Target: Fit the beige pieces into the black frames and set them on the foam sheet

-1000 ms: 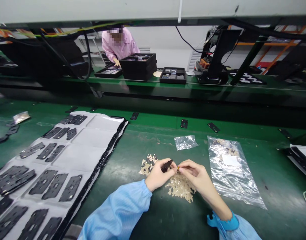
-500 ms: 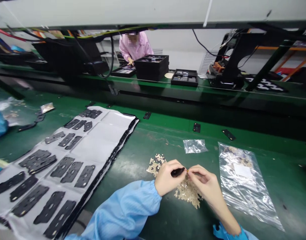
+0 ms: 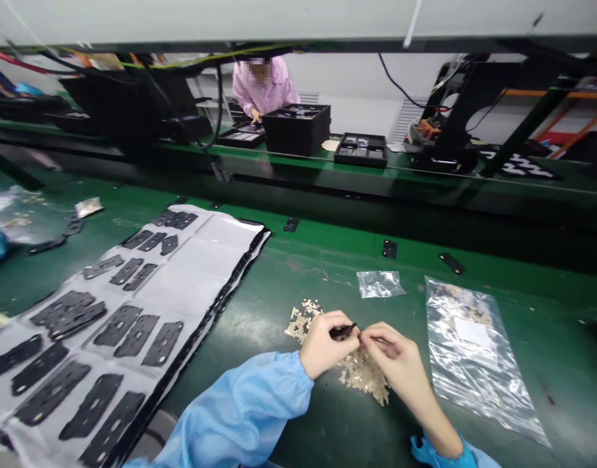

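My left hand (image 3: 325,346) is closed around a small black plate (image 3: 342,332), tilted and mostly hidden by the fingers. The fingertips of my right hand (image 3: 393,356) pinch together right against the plate's right end. Something tiny and brownish shows between them, too small to name. Both hands are just above a heap of small gold-coloured metal pieces (image 3: 364,380). A smaller cluster of similar pieces (image 3: 298,320) lies behind my left hand, partly covered by it.
On the left, a white sheet (image 3: 201,260) bears several black plates (image 3: 91,406). To the right lie a big clear bag (image 3: 478,370) of pieces and a small clear bag (image 3: 380,284). More black plates (image 3: 389,248) lie along the far edge. Across the bench, a person (image 3: 266,88) handles trays.
Both hands have shifted very slightly left in the picture, still together at the black plate. The plate is turned a little in my left hand. The view has moved slightly.
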A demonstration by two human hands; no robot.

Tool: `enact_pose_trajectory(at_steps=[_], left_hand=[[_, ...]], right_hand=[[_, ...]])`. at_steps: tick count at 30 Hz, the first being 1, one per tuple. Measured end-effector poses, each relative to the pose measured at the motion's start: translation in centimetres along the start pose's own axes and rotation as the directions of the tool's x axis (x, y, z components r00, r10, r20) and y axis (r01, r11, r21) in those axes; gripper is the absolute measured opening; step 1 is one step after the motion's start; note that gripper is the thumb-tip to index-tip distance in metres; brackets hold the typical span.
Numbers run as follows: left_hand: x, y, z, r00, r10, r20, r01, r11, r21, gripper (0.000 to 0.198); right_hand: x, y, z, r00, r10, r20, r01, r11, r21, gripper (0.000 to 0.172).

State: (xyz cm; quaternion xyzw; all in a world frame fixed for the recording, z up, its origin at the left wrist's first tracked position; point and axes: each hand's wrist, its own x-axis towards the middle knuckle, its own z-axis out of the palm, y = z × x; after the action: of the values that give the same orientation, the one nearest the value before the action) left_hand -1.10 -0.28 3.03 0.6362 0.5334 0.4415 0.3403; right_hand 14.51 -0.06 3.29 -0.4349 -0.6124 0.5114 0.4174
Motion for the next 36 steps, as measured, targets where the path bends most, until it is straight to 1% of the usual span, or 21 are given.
enact_pose_trajectory(at_steps=[3, 6, 8, 10, 13, 16, 19, 25, 28, 30, 33, 36], left_hand=[[0.3, 0.1, -0.4, 0.999, -0.048, -0.021, 0.047, 0.998, -0.029, 0.014], [0.4, 0.0, -0.7, 0.999, -0.048, -0.023, 0.048, 0.999, -0.011, 0.016], [0.2, -0.1, -0.7, 0.999, 0.009, 0.036, -0.010, 0.999, 0.034, 0.015], [-0.1, -0.2, -0.6, 0.990, 0.067, 0.127, -0.078, 0.993, 0.089, 0.016], [-0.6, -0.3, -0.3, 0.966, 0.095, 0.239, -0.141, 0.973, 0.184, 0.019], [-0.9, -0.2, -0.2, 0.957, 0.082, 0.277, -0.157, 0.952, 0.261, 0.013], [-1.0, 0.0, -0.3, 0.947, 0.089, 0.308, -0.178, 0.945, 0.274, 0.014], [-0.9, 0.1, -0.4, 0.939, 0.083, 0.334, -0.178, 0.947, 0.267, 0.021], [-0.9, -0.1, -0.4, 0.925, 0.100, 0.366, -0.199, 0.949, 0.244, 0.017], [-0.9, -0.2, -0.5, 0.923, 0.118, 0.367, -0.214, 0.948, 0.234, 0.018], [-1.0, 0.0, -0.4, 0.939, 0.128, 0.319, -0.205, 0.954, 0.221, 0.021], [-1.1, 0.3, -0.3, 0.963, 0.132, 0.233, -0.177, 0.966, 0.187, 0.007]], right_hand=[[0.2, -0.3, -0.5, 0.997, 0.070, -0.032, -0.067, 0.995, 0.080, 0.022], [0.4, -0.5, -1.4, 0.987, 0.106, -0.122, -0.093, 0.990, 0.103, 0.024], [0.5, -0.6, -1.9, 0.974, 0.116, -0.192, -0.095, 0.989, 0.113, 0.023], [0.5, -0.6, -2.2, 0.964, 0.128, -0.234, -0.100, 0.987, 0.129, 0.022], [0.6, -0.5, -2.3, 0.964, 0.143, -0.226, -0.114, 0.984, 0.135, 0.019], [0.6, -0.4, -2.2, 0.970, 0.142, -0.196, -0.120, 0.986, 0.117, 0.020], [0.5, -0.3, -2.1, 0.972, 0.143, -0.185, -0.125, 0.987, 0.105, 0.021], [0.5, 0.1, -1.9, 0.978, 0.120, -0.172, -0.107, 0.991, 0.080, 0.019], [0.5, 0.3, -1.9, 0.978, 0.114, -0.173, -0.103, 0.992, 0.068, 0.018], [0.5, 0.4, -1.9, 0.976, 0.123, -0.179, -0.113, 0.992, 0.065, 0.018], [0.4, 0.6, -1.9, 0.968, 0.150, -0.199, -0.138, 0.988, 0.073, 0.017], [0.3, 0.9, -1.9, 0.965, 0.159, -0.208, -0.149, 0.987, 0.061, 0.015]])
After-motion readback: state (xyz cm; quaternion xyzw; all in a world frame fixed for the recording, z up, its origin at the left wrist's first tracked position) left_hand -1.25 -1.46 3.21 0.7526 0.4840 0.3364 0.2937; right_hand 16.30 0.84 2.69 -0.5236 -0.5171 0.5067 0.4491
